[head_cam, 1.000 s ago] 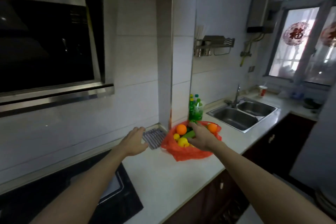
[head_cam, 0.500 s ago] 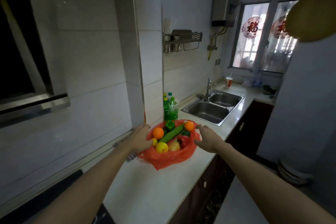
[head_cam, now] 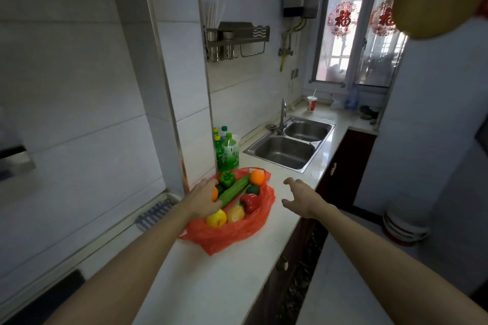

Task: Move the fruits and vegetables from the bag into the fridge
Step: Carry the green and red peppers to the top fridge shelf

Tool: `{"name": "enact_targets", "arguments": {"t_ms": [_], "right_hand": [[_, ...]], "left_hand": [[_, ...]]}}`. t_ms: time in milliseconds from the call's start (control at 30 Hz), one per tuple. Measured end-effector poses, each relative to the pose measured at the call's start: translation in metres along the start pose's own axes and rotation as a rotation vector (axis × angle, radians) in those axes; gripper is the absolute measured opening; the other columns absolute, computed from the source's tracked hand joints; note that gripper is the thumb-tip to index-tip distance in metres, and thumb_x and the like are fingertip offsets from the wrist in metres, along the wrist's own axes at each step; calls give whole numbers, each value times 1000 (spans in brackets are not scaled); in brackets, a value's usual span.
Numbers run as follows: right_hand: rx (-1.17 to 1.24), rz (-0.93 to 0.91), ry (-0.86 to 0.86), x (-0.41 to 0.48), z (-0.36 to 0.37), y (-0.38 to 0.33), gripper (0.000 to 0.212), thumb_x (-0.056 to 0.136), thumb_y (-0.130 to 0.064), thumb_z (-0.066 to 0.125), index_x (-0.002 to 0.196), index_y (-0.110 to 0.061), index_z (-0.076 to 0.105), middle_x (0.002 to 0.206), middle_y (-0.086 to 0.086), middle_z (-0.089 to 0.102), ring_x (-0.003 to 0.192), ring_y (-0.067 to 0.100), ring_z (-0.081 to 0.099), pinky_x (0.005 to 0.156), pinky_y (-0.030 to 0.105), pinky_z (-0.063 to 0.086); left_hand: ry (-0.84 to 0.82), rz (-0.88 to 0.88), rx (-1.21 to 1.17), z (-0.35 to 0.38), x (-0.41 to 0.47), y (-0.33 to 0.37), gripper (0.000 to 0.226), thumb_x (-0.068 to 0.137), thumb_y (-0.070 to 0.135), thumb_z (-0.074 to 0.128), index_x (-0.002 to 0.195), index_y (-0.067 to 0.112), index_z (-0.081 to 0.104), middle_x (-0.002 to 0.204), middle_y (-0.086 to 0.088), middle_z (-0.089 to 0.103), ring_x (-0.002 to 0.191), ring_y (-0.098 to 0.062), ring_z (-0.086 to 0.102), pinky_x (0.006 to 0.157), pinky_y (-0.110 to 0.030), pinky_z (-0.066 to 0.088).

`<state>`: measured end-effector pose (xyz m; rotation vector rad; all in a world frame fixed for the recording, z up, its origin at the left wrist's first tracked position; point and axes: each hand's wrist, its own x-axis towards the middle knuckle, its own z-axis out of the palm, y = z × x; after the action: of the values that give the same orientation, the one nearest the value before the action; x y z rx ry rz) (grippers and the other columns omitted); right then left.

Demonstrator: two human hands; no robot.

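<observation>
An open red plastic bag (head_cam: 232,232) lies on the white counter (head_cam: 211,285) against the tiled pillar. Inside it are a cucumber (head_cam: 233,190), a green pepper (head_cam: 227,178), a red pepper (head_cam: 249,202), an orange (head_cam: 257,177), a yellow apple (head_cam: 216,218) and a pale yellow fruit (head_cam: 235,214). My left hand (head_cam: 203,199) reaches into the bag's left side, fingers curled over a second orange (head_cam: 215,194) that is mostly hidden. My right hand (head_cam: 303,198) hovers just right of the bag, fingers spread and empty. A tall white fridge side (head_cam: 435,140) fills the right.
Green bottles (head_cam: 227,153) stand right behind the bag. A double steel sink (head_cam: 287,150) with a tap lies beyond. A striped cloth (head_cam: 154,212) sits left of the bag, a dark hob (head_cam: 45,295) at lower left. Stacked bowls (head_cam: 404,227) rest on the floor by the fridge.
The view has swung right, away from the hood. My left hand moved from the cloth into the bag and over an orange. My right hand drew out of the bag to its right side.
</observation>
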<state>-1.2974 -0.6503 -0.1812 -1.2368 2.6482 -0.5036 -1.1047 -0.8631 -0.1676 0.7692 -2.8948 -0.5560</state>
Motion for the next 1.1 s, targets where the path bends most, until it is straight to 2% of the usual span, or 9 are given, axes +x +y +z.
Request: {"name": "enact_targets", "arguments": {"t_ms": [367, 467, 533, 633, 733, 1100], "right_hand": [[45, -87, -55, 95, 11, 45, 58, 89, -37, 60, 138, -18, 35, 129, 12, 50, 113, 25, 53, 90, 35, 48], [64, -93, -72, 118, 14, 59, 57, 89, -38, 60, 138, -19, 36, 130, 11, 50, 113, 24, 53, 90, 34, 50], [73, -100, -91, 133, 17, 68, 57, 89, -37, 60, 137, -19, 36, 130, 10, 50, 112, 24, 54, 89, 33, 50], [81, -110, -116, 150, 24, 78, 57, 89, -37, 60, 138, -19, 36, 130, 10, 50, 112, 24, 54, 90, 34, 50], [82, -117, -146, 161, 34, 87, 59, 90, -37, 60, 140, -18, 35, 131, 11, 50, 113, 25, 54, 92, 34, 49], [93, -136, -250, 194, 61, 97, 62, 88, -37, 60, 140, -21, 32, 125, 12, 51, 111, 26, 53, 91, 36, 50]], "left_hand": [[-27, -150, 0, 21, 63, -14, 51, 76, 34, 58, 121, 12, 47, 119, -13, 49, 111, -28, 49, 93, -39, 43], [-40, -207, 18, 32, 76, -21, 56, 70, 38, 53, 117, 9, 48, 117, -15, 51, 109, -31, 51, 87, -37, 44], [-47, -230, 22, 39, 83, -24, 54, 74, 36, 55, 119, 8, 47, 118, -15, 51, 109, -31, 52, 84, -36, 44], [-36, -245, 5, 51, 92, -24, 63, 83, 31, 58, 137, 8, 38, 135, -16, 45, 123, -30, 45, 100, -37, 41], [-62, -272, 13, 61, 100, -25, 66, 87, 29, 57, 143, 6, 31, 144, -18, 37, 132, -30, 38, 108, -38, 35], [-107, -322, 64, 80, 128, -37, 69, 87, 33, 55, 145, 8, 29, 146, -16, 35, 130, -30, 39, 105, -42, 39]]}}
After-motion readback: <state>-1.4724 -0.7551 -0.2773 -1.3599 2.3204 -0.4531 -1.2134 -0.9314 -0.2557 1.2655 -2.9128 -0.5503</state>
